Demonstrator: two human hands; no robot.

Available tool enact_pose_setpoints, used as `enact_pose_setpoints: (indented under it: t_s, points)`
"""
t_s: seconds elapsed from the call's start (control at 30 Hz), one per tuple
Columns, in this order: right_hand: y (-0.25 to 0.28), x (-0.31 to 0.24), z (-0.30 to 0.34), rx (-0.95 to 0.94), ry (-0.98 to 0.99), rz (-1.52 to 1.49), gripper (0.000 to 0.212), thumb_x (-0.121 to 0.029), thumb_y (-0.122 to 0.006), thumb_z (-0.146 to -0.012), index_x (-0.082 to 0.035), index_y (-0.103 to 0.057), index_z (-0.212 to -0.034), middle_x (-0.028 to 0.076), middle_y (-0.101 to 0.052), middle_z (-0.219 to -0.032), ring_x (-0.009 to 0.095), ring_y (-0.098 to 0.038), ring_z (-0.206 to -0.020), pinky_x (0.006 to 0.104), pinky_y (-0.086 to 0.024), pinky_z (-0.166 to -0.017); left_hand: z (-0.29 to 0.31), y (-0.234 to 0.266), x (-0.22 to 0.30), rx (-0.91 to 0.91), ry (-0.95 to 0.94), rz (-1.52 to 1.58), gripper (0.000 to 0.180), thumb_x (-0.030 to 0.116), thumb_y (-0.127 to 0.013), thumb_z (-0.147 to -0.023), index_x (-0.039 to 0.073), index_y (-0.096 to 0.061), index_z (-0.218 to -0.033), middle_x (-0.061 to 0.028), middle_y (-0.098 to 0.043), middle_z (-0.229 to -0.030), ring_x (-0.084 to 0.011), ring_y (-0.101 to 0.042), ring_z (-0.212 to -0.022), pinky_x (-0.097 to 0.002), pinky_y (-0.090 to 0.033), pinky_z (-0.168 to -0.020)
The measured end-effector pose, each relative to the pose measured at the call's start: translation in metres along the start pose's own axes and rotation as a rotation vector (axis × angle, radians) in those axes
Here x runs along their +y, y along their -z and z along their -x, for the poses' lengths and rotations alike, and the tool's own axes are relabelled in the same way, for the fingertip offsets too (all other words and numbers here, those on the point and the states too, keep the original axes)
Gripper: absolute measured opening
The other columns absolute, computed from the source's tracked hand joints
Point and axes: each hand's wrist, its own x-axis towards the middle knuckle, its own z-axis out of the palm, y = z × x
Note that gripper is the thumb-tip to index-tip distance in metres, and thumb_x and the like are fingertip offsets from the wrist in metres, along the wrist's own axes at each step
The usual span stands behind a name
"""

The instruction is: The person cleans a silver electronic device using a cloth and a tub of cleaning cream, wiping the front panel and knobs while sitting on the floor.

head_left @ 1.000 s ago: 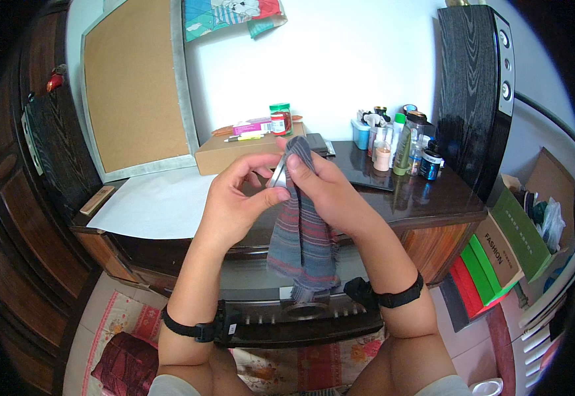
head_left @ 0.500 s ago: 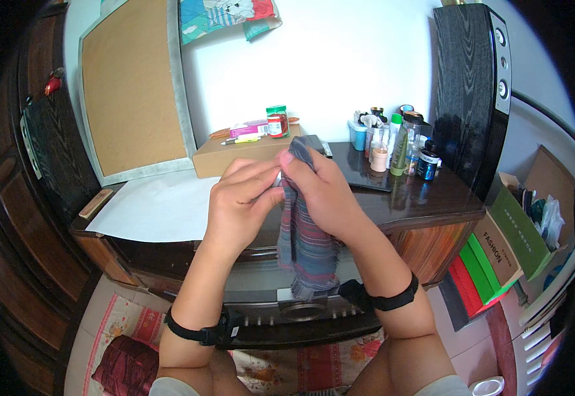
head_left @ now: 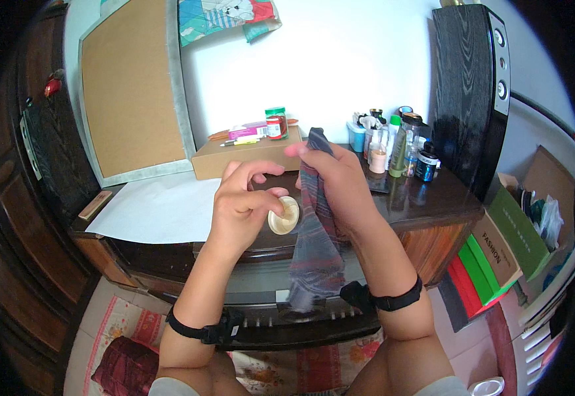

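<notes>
My left hand (head_left: 240, 201) pinches a small, round, cream-coloured shallow dish (head_left: 287, 220), its thumb resting on the inner face. The other fingers of that hand curl above it. To its right, my right hand (head_left: 340, 181) grips the upper part of a grey striped cloth (head_left: 318, 261) with reddish bands. The cloth hangs down past the desk's front edge, its frayed lower end blurred. Dish and cloth are close together, and both hands are raised over the front of the dark desk (head_left: 403, 201).
A large white sheet (head_left: 149, 210) covers the desk's left part. Behind my hands, a cardboard box (head_left: 225, 160) carries a green-lidded jar (head_left: 276, 125) and pens. Several bottles (head_left: 396, 148) stand at the right, before a tall black speaker (head_left: 466, 92). A framed brown board (head_left: 132, 86) leans on the wall.
My hands have moved apart. The cloth has swung rightward with my right hand, and the round dish has come into sight in my left hand.
</notes>
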Motion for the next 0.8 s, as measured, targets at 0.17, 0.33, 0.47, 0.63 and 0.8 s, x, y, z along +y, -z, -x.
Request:
enact_pose_setpoints:
  t_s: [0.17,0.33,0.47,0.63,0.8]
  points:
    - [-0.003,0.013,-0.007,0.046,0.179,0.238,0.033,-0.03,-0.057,-0.097,-0.002,-0.069,-0.108,0.001,-0.061,-0.088,0.009,-0.054,-0.079,0.0235,-0.044,-0.072,0.008,-0.012,-0.003,0.069,0.128,0.166,0.025,-0.019,-0.062,-0.072,0.006,-0.066,-0.067,-0.0071,-0.06,-0.099,-0.0196,-0.055,-0.088,-0.0294,-0.049,-0.078]
    - [0.003,0.02,-0.015,0.078,0.232,0.262,0.036,-0.033,-0.055,-0.098,-0.001,-0.068,-0.105,0.005,-0.064,-0.09,0.013,-0.057,-0.084,0.0288,-0.046,-0.079,0.009,-0.011,-0.011,0.277,0.238,0.262,0.026,-0.018,-0.048,-0.08,0.003,-0.056,-0.066,-0.0085,-0.055,-0.097,-0.0182,-0.055,-0.089,-0.028,-0.045,-0.085]
    - [0.007,0.021,-0.015,-0.062,0.079,0.327,0.044,-0.039,-0.051,-0.099,0.001,-0.067,-0.104,0.006,-0.065,-0.088,0.014,-0.057,-0.085,0.0308,-0.045,-0.08,0.012,-0.009,-0.024,0.412,0.449,0.522,0.021,-0.012,-0.045,-0.082,0.004,-0.052,-0.07,-0.0072,-0.056,-0.094,-0.0176,-0.054,-0.088,-0.0261,-0.043,-0.083]
    - [0.007,0.029,-0.014,-0.276,-0.035,0.331,0.049,-0.047,-0.045,-0.102,-0.001,-0.063,-0.104,0.002,-0.062,-0.092,0.01,-0.054,-0.084,0.0269,-0.045,-0.076,-0.002,-0.006,-0.004,0.466,0.773,0.904,0.022,-0.009,-0.039,-0.085,0.008,-0.051,-0.076,-0.0068,-0.059,-0.091,-0.0164,-0.056,-0.076,-0.0263,-0.045,-0.066]
    - [-0.005,0.041,-0.013,-0.403,-0.007,0.294,0.053,-0.051,-0.041,-0.103,-0.001,-0.057,-0.093,-0.001,-0.053,-0.082,0.009,-0.046,-0.078,0.027,-0.041,-0.069,-0.001,-0.005,-0.003,0.454,0.685,0.919,0.021,-0.007,-0.04,-0.087,0.008,-0.05,-0.077,-0.0075,-0.059,-0.091,-0.0152,-0.057,-0.075,-0.0243,-0.042,-0.055]
